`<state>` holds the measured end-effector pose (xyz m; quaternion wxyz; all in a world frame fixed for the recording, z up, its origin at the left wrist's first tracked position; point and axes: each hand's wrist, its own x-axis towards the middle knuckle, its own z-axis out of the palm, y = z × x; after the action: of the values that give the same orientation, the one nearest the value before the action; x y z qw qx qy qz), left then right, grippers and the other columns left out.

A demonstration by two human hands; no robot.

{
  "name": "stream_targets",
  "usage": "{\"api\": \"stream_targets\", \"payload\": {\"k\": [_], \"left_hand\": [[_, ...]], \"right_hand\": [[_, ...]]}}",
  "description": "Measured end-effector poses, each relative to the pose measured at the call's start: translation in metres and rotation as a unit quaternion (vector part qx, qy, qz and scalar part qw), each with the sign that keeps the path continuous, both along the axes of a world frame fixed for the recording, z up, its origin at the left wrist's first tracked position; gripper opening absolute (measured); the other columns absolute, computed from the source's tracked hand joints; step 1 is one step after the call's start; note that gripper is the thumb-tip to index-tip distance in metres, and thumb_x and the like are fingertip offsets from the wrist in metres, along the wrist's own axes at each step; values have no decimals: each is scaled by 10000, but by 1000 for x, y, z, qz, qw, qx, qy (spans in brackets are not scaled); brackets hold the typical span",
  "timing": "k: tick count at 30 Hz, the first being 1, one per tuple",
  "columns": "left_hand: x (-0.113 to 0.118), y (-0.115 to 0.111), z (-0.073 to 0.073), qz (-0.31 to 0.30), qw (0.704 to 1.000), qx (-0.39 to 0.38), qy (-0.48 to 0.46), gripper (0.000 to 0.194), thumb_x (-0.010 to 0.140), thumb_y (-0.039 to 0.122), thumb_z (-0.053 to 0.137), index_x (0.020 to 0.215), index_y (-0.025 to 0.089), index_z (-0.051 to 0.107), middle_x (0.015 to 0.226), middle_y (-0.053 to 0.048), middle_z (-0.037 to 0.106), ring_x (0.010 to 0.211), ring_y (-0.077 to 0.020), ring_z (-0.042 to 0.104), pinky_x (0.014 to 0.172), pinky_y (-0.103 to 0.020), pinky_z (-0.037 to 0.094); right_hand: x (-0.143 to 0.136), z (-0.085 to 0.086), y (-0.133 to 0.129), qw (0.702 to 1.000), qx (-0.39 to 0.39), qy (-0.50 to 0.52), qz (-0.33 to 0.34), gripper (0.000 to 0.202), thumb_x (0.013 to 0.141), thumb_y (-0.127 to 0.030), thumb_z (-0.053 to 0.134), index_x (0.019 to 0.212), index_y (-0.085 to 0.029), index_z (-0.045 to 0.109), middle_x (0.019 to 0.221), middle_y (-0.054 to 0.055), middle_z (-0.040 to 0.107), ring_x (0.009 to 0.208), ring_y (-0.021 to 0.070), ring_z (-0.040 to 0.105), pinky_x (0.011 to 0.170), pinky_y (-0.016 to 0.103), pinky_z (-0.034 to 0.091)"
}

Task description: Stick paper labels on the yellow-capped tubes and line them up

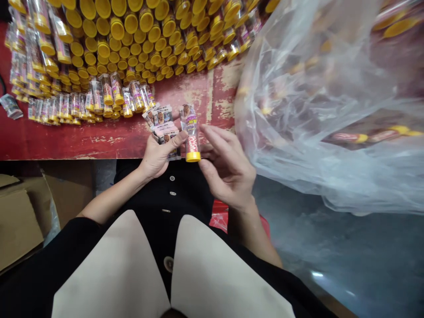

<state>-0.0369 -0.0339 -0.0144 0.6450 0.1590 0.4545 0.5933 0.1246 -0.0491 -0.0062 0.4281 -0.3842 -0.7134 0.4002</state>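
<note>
My left hand [158,155] is closed around a fanned stack of small printed packets [162,117]. Its thumb also presses on a clear plastic tube [191,132] with a yellow cap at its lower end. The tube stands nearly upright in my view, with a pink and red print inside. Just to the right of it, my right hand [230,165] has its fingers curved and spread apart from the thumb. Its fingertips are close to the tube's side; whether they touch it I cannot tell. Both hands are over the table's front edge.
Many yellow-capped tubes [132,53] are piled across the back of the red table [109,141]. A large clear plastic bag [285,145] with more tubes lies at the right. A cardboard box [20,221] stands lower left. One loose packet [11,106] is at the far left.
</note>
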Motion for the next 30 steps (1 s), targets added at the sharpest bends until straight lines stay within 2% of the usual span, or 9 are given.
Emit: {"api": "stream_targets", "payload": {"k": [2, 4, 7, 10, 13, 16, 19, 23, 30], "left_hand": [[-5, -1, 2, -13, 1000, -10, 4, 480, 570, 349, 927, 960, 205, 686, 904, 14, 746, 968, -164, 719, 924, -295, 543], [-9, -3, 5, -33, 999, -33, 4, 444, 570, 324, 929, 916, 181, 690, 894, 3, 746, 901, -163, 724, 892, -302, 554], [-10, -8, 8, -47, 997, -59, 2, 423, 588, 360, 919, 886, 161, 694, 855, -2, 736, 793, -149, 714, 820, -298, 568], [-8, -12, 9, -10, 998, -60, 2, 443, 616, 449, 890, 888, 164, 688, 857, 6, 736, 807, -142, 712, 808, -282, 571], [-7, -14, 11, 14, 998, -69, -3, 422, 631, 434, 885, 878, 160, 681, 859, 6, 740, 815, -136, 716, 776, -252, 572], [-10, -17, 14, 31, 996, -79, -11, 373, 642, 383, 886, 870, 168, 683, 804, 25, 725, 678, -94, 689, 623, -196, 547], [-14, -21, 18, 27, 995, -97, -13, 372, 592, 344, 913, 812, 157, 679, 738, 32, 704, 589, -80, 656, 518, -184, 513], [-18, -27, 21, 43, 993, -109, -10, 406, 539, 347, 932, 781, 151, 671, 712, 44, 692, 572, -73, 641, 503, -185, 509], [-39, -29, 19, 93, 989, -114, 9, 478, 498, 437, 931, 799, 167, 676, 723, 42, 700, 575, -69, 619, 513, -189, 502]], "right_hand": [[1, 0, 1, 999, -14, -2, 39, 613, 934, -297, 581, 1513, -380, 398, 1575, 41, 424, 1335, 286, 563, 979, 477, 611], [1, 0, 2, 998, -2, -7, 62, 652, 916, -304, 616, 1524, -361, 387, 1596, 37, 410, 1389, 309, 523, 1056, 523, 567], [-4, -5, 2, 998, 43, -12, 39, 646, 892, -271, 664, 1496, -339, 447, 1521, 40, 520, 1367, 301, 553, 1122, 520, 524], [-16, -13, -2, 995, 75, 21, -54, 527, 867, -255, 708, 1375, -339, 596, 1302, 37, 690, 1147, 248, 696, 976, 430, 621], [-31, -18, -4, 989, 58, 61, -122, 465, 842, -263, 742, 1293, -335, 659, 1170, 37, 726, 980, 208, 733, 769, 356, 657], [-40, -18, -4, 990, 55, 60, -117, 421, 859, -180, 707, 1250, -334, 683, 1184, 35, 736, 1050, 220, 729, 844, 394, 638], [-46, -16, -2, 980, 81, 77, -165, 318, 842, -120, 705, 1078, -328, 749, 1023, 3, 778, 939, 208, 747, 830, 411, 611], [-56, -15, 0, 973, 77, 74, -207, 221, 824, -171, 736, 993, -313, 752, 879, -8, 754, 813, 188, 718, 703, 372, 586], [-85, -19, 5, 978, 107, 38, -177, 204, 844, -182, 708, 984, -319, 765, 876, 10, 728, 795, 181, 694, 707, 376, 578]]}}
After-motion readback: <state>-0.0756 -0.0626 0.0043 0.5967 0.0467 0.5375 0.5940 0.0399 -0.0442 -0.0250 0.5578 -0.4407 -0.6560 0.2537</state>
